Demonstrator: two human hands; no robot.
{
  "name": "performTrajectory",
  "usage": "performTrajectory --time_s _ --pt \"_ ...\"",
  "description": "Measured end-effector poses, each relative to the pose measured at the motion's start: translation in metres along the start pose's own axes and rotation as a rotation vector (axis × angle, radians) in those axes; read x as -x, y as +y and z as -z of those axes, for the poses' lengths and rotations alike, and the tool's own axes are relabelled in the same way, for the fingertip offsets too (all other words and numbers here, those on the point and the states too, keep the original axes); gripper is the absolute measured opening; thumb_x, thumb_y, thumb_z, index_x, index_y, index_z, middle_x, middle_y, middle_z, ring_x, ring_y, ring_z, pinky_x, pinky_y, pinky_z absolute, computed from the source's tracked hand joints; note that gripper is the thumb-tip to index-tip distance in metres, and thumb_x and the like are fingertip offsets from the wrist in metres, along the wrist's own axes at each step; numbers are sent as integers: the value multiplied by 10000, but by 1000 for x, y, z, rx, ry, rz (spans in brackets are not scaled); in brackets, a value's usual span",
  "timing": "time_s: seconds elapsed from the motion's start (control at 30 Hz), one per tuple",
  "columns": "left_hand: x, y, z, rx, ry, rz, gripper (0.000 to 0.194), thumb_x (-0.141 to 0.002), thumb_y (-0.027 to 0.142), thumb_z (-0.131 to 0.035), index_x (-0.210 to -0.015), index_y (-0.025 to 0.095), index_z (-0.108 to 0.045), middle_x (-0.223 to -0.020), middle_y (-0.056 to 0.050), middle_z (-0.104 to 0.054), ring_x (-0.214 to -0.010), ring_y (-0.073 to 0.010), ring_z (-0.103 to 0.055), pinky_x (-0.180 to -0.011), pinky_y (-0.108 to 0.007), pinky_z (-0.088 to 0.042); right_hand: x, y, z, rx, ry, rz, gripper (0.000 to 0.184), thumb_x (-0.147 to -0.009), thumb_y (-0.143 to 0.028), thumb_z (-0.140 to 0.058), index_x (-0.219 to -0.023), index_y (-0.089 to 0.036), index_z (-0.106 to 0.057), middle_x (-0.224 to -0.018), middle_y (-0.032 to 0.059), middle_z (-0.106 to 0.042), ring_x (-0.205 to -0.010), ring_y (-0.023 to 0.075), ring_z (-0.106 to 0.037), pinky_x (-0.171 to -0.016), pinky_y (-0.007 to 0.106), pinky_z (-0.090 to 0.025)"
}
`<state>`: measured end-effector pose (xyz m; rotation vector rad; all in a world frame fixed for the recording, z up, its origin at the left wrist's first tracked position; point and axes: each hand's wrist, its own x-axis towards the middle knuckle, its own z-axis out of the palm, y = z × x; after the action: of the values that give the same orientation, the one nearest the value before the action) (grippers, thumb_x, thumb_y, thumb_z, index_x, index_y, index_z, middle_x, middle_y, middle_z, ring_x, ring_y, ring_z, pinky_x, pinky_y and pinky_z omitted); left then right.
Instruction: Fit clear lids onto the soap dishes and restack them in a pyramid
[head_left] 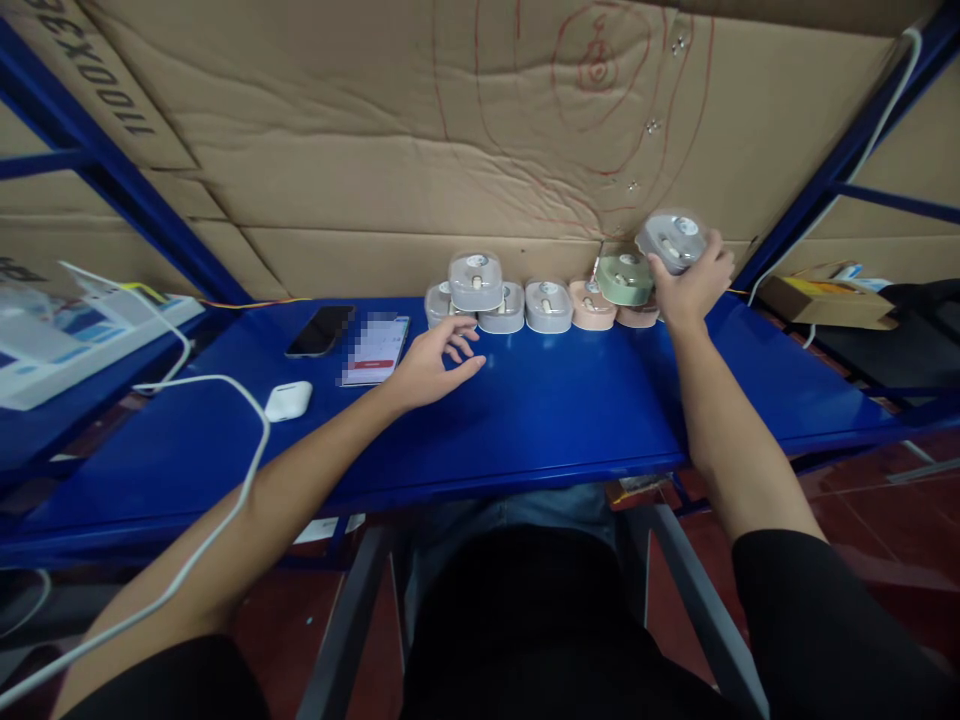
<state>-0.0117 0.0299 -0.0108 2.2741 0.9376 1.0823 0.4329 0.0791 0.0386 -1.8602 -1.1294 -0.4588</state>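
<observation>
A plain black top (525, 620) with elbow-length sleeves (802, 590) is worn with blue denim trousers (551, 507).

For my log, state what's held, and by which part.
The right hand holds a grey, rounded plastic box by its near and right sides; the left hand holds nothing.

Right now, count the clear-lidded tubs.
8: grey one in right hand; another grey one, green one on top; three grey ones, two pink ones along bottom. Others may hide.

The lot comprises five grey containers (548, 312), two pink containers (593, 312) and one green container (625, 286), eight in all; two phones (381, 345); one white earphone case (289, 401); and two bare hands (431, 368).
</observation>
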Motion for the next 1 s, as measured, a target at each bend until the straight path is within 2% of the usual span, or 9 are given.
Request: performTrajectory --time_s 0.1,0.27,0.53,0.7,0.87,1.0 --pt "0 -1 0 -11 -6 1 554 -907 444 -760 -1416 273 -624 -1258 -150 -754 -932 -258 -772 -823 -473 -668 1 1 -7 43 -58 0 922 -935 -640 -682 -1657 -135 -408 -1525 286 -525 -1411 478 -481 -1181 686 -357" --pt "1 -2 0 -22 -18 -7 553 -911 456 -760 -1409 252 -634 -1245 -147 -762 -914 -246 -768 -787 -444 -664 3 -5 -13 28 -29 -31 928 -963 -662 -647 -1658 -100 -397 -1519 323 -527 -1407 477 -463 -1196 682 -332" --pt "1 0 0 -64 -36 -19 523 -922 464 -752 -1377 224 -655 -1247 -155 -770 -902 -244 -764 -782 -445 -657 0 -2 -20 164 -60 -5 926 -937 -590 -593 -1673 -92 -336 -1495 316 -513 -1410 502 -505 -1144 731 -382" --pt "1 0 0 -97 -52 -30 504 -932 465 -744 -1367 228 -653 -1246 -146 -777 -907 -237 -763 -779 -423 -645 -2 7 -27 159 -18 21 942 -939 -639 -571 -1689 -119 -337 -1471 299 -540 -1369 494 -533 -1130 745 -404" --pt "1 -1 2 -158 -37 -62 519 -938 471 -739 -1394 242 -642 -1245 -140 -769 -998 -280 -754 -902 -492 -645 -2 10 -24 158 -27 22 965 -944 -658 -594 -1700 -116 -338 -1467 301 -566 -1355 486 -542 -1129 732 -415" --pt "2 5 5 -254 26 -115 588 -936 440 -755 -1468 240 -601 -1392 -164 -704 -1232 -351 -707 -1086 -563 -596 -2 7 -18 125 -39 -6 982 -944 -625 -633 -1709 -87 -333 -1478 310 -586 -1364 460 -545 -1169 679 -405"
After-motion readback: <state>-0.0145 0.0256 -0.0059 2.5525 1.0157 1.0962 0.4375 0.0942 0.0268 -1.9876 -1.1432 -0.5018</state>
